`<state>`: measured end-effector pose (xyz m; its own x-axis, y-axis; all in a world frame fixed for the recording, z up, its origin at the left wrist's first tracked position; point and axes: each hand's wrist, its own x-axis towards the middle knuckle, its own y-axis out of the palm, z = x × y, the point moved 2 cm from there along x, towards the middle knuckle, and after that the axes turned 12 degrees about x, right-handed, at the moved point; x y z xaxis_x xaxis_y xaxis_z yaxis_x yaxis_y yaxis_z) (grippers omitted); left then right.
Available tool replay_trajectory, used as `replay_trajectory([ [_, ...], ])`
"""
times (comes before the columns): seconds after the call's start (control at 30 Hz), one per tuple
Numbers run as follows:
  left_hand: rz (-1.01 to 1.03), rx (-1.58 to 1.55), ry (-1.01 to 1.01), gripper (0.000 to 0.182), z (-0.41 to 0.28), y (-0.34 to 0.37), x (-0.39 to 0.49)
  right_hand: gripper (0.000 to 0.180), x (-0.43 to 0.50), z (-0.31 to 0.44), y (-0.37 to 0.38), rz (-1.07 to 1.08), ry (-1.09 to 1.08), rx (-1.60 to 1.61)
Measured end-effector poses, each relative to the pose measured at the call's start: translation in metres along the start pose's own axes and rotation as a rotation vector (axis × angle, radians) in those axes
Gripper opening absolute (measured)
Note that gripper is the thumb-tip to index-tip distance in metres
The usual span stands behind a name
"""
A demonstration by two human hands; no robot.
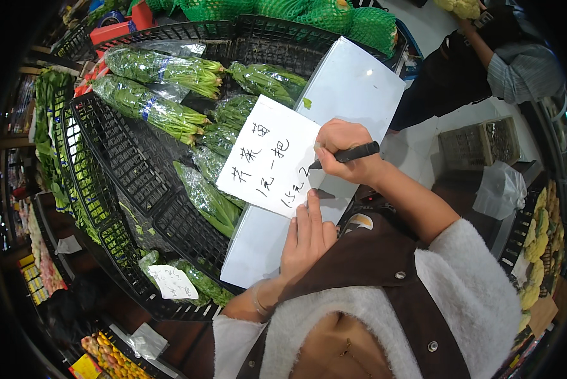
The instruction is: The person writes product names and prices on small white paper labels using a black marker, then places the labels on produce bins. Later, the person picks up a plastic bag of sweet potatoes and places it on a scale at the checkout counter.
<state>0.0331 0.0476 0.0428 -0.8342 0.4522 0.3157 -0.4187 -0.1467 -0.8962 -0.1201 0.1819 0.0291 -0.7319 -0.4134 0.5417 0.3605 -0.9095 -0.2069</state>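
My right hand (347, 150) grips a black marker pen (354, 154), its tip touching a white paper sign (269, 158). Handwritten characters in black ink run across the sign. With fingers spread, my left hand (309, 234) rests flat against the sign's near edge. Under the paper lies a long white board (359, 80), laid slantwise over the rim of a black plastic crate. Bagged leafy greens (233, 135) lie in the crate just beyond the sign, partly covered by it.
Two wrapped bunches of leafy greens (155, 106) lie across the black crate (132, 156). Green mesh bags (321, 19) stand behind it. At the upper right a person (516, 61) holds a cauliflower (459, 7). A slatted crate (478, 142) sits on the floor; more cauliflowers (534, 265) fill the right-hand shelf.
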Motion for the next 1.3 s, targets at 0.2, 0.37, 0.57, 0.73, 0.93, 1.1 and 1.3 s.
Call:
replay_trajectory([
  [0.2,0.008,-0.026,-0.021,0.044,-0.001,-0.001,0.0,0.03,0.0,0.0,0.004,-0.105,0.105,0.038],
  [0.37,-0.007,-0.037,-0.025,0.045,-0.001,0.0,-0.001,0.033,0.001,0.0,0.003,-0.085,0.052,0.019],
  [0.57,-0.037,0.012,-0.001,0.047,0.0,0.004,-0.001,0.026,-0.001,-0.002,-0.003,0.007,0.089,0.024],
  [0.73,-0.042,0.001,-0.011,0.047,0.0,0.003,-0.001,0.026,-0.003,-0.003,-0.003,-0.036,0.155,0.058],
  [0.93,-0.021,0.007,-0.01,0.047,0.0,0.002,-0.001,0.027,-0.003,-0.005,-0.005,-0.069,0.176,0.052],
  [1.1,-0.018,0.008,-0.005,0.047,0.001,0.001,0.001,0.028,-0.004,-0.006,-0.005,-0.059,0.155,0.073],
  [1.3,-0.028,0.013,-0.003,0.047,0.0,0.001,0.0,0.029,-0.003,-0.004,-0.006,-0.047,0.173,0.069],
])
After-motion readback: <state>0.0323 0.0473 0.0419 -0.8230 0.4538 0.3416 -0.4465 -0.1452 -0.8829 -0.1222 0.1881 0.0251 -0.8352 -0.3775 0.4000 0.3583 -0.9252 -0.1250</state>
